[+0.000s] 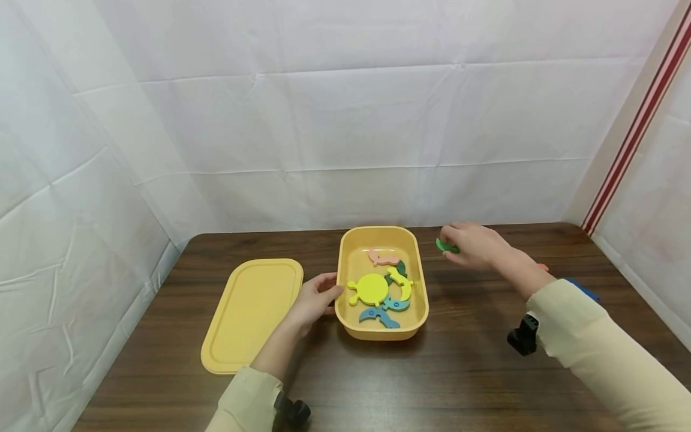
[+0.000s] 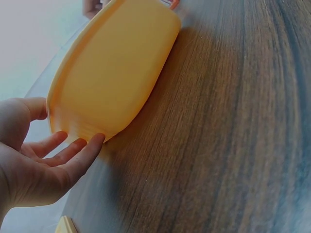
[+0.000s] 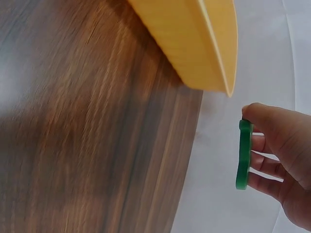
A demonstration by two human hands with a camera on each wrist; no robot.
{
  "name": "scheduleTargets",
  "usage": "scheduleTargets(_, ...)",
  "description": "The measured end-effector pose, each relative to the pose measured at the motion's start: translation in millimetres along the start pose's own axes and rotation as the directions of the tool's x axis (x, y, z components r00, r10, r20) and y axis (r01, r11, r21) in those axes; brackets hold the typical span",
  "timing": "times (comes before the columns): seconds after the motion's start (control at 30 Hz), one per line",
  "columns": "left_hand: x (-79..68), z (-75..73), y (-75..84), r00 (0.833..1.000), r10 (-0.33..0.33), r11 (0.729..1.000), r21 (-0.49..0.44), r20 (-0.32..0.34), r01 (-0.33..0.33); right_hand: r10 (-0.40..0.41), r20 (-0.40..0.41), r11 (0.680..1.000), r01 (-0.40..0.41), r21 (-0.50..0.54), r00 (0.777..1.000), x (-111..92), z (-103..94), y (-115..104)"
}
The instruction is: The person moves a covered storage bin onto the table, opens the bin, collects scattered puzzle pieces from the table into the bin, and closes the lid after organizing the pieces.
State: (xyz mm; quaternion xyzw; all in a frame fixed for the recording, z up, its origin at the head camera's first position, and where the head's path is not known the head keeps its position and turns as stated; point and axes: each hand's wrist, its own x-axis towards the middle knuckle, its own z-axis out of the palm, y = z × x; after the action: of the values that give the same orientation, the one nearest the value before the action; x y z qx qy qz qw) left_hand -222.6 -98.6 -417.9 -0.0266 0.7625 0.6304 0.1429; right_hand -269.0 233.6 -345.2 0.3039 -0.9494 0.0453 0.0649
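Observation:
A yellow box (image 1: 382,335) stands on the table with several flat animal-shaped pieces in it. Among them are a yellow turtle (image 1: 372,290), a curved yellow piece (image 1: 403,290), a pink piece (image 1: 384,259) and blue pieces (image 1: 396,304); a dark green piece (image 1: 401,267) is partly covered. My left hand (image 1: 318,297) holds the box's left side, thumb at the rim and fingertips on the outer wall. Right of the box and above the table, my right hand (image 1: 472,245) pinches a flat green piece (image 3: 244,155) between thumb and fingers.
To the left, a yellow lid (image 1: 254,312) lies flat on the dark wooden table (image 1: 459,384). An orange piece (image 1: 543,267) and a blue piece (image 1: 583,289) show past the right forearm, partly hidden by it. White cloth (image 1: 351,120) hangs behind the table.

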Motion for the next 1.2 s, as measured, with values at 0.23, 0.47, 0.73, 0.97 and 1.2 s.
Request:
scheduleTargets(0.23, -0.3, 0.0, -2.1, 1.0, 0.003, 1.0, -0.005, 0.005, -0.003, 0.002, 0.011, 1.0, -0.002, 0.011, 1.0, 14, -1.8, -11)
scheduleTargets(0.47, 0.5, 1.2, -1.9, 1.0, -0.01, 1.0, -0.001, -0.008, 0.01, 0.026, 0.04, 1.0, -0.026, -0.001, 0.999, 27, -4.9, -23)
scheduleTargets(0.73, -1.6, 0.1, 0.6, 1.0, -0.005, 1.0, -0.016, 0.005, 0.005, 0.026, 0.075, 1.0, -0.025, -0.017, 0.997, 42, -5.6, -42)
scheduleTargets(0.97, -13.6, 1.9, 13.1, 1.0, -0.006, 1.0, -0.017, 0.027, 0.006, 0.007, 0.099, 1.0, -0.006, -0.015, 0.995, 53, -4.7, -54)
scheduleTargets(1.2, -1.0, 3.4, -2.2, 1.0, -0.009, 1.0, -0.007, -0.009, 0.009, 0.004, 0.105, 1.0, -0.003, -0.007, 0.994, 60, -2.8, -60)
